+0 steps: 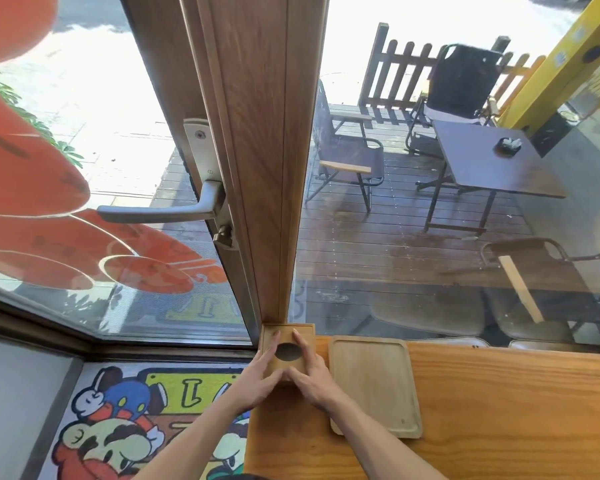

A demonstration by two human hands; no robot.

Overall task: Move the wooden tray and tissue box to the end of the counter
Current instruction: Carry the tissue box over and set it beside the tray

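A square wooden tissue box (303, 334) with a dark round hole in its top stands at the far left corner of the wooden counter (499, 410), against the window post. My left hand (262, 370) grips its left side and my right hand (310, 370) grips its right side, fingers lying over the lid. Just to the right of the box, flat on the counter, lies a shallow rectangular wooden tray (373, 382) with nothing in it, its long side running away from me.
A wooden window post (274, 168) rises right behind the box, with a glass door and its metal handle (160, 213) to the left. Glass runs along the counter's far edge. A cartoon floor mat (125, 427) lies below the counter's left end.
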